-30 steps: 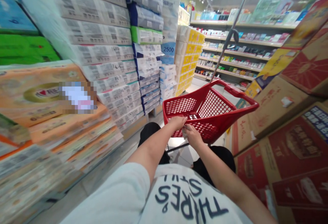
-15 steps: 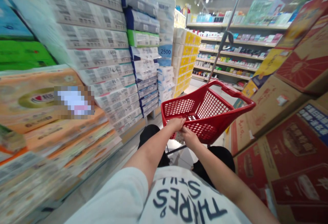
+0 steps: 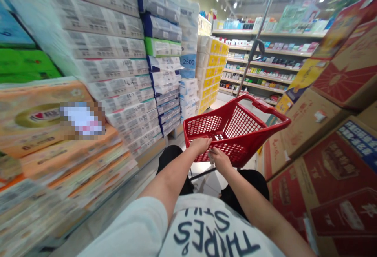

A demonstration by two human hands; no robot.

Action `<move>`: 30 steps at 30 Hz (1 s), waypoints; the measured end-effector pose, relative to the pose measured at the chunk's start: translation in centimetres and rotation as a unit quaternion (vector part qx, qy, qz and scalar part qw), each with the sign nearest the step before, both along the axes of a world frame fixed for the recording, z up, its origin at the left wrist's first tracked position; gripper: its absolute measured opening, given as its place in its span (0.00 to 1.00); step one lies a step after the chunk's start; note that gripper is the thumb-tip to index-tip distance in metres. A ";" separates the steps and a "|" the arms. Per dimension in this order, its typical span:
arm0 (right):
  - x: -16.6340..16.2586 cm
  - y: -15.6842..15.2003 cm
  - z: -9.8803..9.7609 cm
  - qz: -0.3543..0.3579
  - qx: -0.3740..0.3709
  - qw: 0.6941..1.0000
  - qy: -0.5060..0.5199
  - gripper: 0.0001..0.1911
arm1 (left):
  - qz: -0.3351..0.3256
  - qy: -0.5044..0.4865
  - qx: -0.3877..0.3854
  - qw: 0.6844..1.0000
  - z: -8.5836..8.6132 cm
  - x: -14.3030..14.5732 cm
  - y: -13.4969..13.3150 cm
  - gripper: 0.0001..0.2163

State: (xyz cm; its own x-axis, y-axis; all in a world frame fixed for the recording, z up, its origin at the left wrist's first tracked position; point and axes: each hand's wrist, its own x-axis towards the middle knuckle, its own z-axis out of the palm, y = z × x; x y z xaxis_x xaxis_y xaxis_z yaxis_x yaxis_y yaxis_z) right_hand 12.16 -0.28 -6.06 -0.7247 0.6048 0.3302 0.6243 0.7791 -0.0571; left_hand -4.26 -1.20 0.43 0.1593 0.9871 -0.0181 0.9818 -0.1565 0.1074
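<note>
Red basket cart [image 3: 250,145] stands directly ahead of both grips: the left grip [image 3: 200,145] lies at its near rim, fingertips partly hidden so closure cannot be told, and the right grip [image 3: 220,159], just beside it, has bent fingers near a small pale item [image 3: 211,156] too blurred to identify, closure also unclear. Judged stiff, fairly light plastic, smooth, liable to swing if pushed at 1 side; best hold probably 2-handed on the handle bar [image 3: 262,106], beyond and right of the right grip.
</note>
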 end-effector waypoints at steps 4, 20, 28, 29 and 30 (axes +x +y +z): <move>0.6 0.5 0.1 -0.011 0.035 0.999 0.023 0.17 | 0.011 -0.002 0.004 1.000 -0.2 0.0 0.2 0.18; 3.1 1.7 -0.2 -0.040 0.066 0.997 0.017 0.18 | 0.028 -0.035 0.007 0.999 -0.4 -0.1 0.4 0.24; 3.4 1.8 1.1 -0.046 0.003 0.999 0.000 0.18 | 0.031 -0.040 0.009 0.999 -0.4 -0.1 0.5 0.24; 3.4 1.9 1.1 -0.051 0.001 0.999 0.009 0.18 | 0.038 -0.043 0.005 0.998 -0.4 -0.1 0.5 0.25; 3.4 2.0 1.2 -0.056 0.006 0.998 0.025 0.18 | 0.043 -0.045 0.003 0.998 -0.4 -0.1 0.5 0.25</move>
